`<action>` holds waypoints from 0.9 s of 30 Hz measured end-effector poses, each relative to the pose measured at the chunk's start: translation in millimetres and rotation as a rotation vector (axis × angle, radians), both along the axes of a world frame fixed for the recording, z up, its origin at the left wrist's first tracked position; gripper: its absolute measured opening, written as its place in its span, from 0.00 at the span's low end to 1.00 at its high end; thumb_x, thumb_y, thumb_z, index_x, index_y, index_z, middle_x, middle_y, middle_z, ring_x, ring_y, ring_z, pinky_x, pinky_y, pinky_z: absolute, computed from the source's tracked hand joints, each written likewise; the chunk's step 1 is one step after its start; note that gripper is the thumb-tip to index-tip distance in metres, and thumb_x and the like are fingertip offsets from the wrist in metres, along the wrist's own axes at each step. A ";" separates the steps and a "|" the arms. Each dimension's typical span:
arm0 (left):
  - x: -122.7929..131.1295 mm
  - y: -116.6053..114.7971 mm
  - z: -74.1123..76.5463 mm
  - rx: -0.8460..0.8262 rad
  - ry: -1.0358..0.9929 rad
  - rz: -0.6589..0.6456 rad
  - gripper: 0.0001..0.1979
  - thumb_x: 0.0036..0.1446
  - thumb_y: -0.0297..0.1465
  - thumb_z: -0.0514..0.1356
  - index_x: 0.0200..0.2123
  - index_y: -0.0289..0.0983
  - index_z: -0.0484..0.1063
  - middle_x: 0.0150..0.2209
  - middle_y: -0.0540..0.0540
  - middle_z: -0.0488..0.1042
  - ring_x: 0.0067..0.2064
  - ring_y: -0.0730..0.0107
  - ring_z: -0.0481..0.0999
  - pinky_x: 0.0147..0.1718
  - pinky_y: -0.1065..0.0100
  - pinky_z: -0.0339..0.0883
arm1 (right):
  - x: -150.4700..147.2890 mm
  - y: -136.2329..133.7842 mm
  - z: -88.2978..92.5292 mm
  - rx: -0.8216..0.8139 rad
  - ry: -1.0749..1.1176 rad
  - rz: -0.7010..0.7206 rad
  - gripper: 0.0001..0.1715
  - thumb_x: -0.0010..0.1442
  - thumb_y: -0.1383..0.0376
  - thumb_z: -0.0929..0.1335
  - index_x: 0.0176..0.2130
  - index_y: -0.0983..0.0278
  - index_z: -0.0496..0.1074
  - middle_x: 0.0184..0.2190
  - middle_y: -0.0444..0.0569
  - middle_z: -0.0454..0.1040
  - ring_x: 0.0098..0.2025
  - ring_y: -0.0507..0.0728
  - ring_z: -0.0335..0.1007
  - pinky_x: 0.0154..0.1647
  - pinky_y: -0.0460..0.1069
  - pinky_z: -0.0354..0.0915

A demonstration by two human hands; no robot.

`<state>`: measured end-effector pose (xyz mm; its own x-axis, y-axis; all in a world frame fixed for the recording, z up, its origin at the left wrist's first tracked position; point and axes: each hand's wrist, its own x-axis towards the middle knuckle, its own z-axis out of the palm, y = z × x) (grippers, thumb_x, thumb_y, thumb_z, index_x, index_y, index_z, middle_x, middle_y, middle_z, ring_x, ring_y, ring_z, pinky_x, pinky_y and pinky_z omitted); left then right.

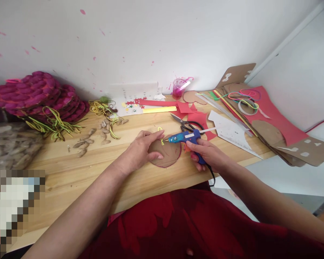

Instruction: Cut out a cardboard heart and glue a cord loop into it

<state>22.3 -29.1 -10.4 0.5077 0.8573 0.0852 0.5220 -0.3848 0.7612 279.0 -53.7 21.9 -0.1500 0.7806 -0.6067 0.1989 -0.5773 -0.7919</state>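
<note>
My right hand (pixel 205 153) is wrapped round the handle of a blue hot glue gun (pixel 181 137), with fingers at its orange trigger. A white glue stick (pixel 208 130) pokes out of the back of the gun. The metal nozzle points left, at a small yellow cord loop (pixel 162 139) lying on a round cardboard disc (pixel 169 156) with a dark reddish edge. My left hand (pixel 144 147) rests at the disc's left side, thumb and fingers apart, fingertips close to the cord. Whether they touch the cord I cannot tell.
Black-handled scissors (pixel 187 124) lie just behind the gun, beside red paper scraps (pixel 198 117). Peanuts (pixel 83 143) and yarn (pixel 104 108) are left. Purple peanut-covered rounds (pixel 37 93) are stacked far left. A cup of pink liquid (pixel 178 89) stands behind; cardboard sheets (pixel 272 138) lie right.
</note>
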 end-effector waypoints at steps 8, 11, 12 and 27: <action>0.0 0.4 0.4 -0.011 0.002 0.002 0.39 0.53 0.32 0.70 0.67 0.45 0.61 0.57 0.45 0.74 0.57 0.56 0.64 0.61 0.51 0.60 | -2.4 -0.6 3.0 -0.028 -0.036 -0.008 0.16 0.65 0.54 0.66 0.33 0.60 0.60 0.16 0.37 0.64 0.11 0.48 0.59 0.08 0.40 0.51; 0.0 0.8 0.3 -0.010 0.013 0.000 0.40 0.53 0.32 0.70 0.67 0.43 0.60 0.58 0.44 0.74 0.57 0.56 0.64 0.61 0.52 0.60 | -0.1 -3.4 1.6 -0.040 -0.025 -0.007 0.16 0.66 0.54 0.66 0.33 0.60 0.60 0.16 0.37 0.64 0.11 0.48 0.59 0.08 0.40 0.51; 0.0 0.8 0.3 -0.007 0.013 -0.001 0.40 0.53 0.32 0.70 0.67 0.43 0.60 0.58 0.44 0.74 0.57 0.56 0.64 0.61 0.52 0.60 | 0.6 -4.6 1.0 -0.042 -0.021 -0.003 0.16 0.65 0.54 0.66 0.33 0.61 0.60 0.17 0.37 0.64 0.11 0.48 0.60 0.08 0.40 0.51; 0.0 0.2 -0.7 -0.007 0.015 0.010 0.40 0.52 0.32 0.71 0.67 0.41 0.61 0.58 0.43 0.74 0.59 0.58 0.64 0.63 0.53 0.59 | 2.1 -10.9 0.6 -0.012 -0.015 0.006 0.16 0.64 0.54 0.68 0.34 0.61 0.61 0.17 0.37 0.65 0.12 0.48 0.61 0.09 0.40 0.52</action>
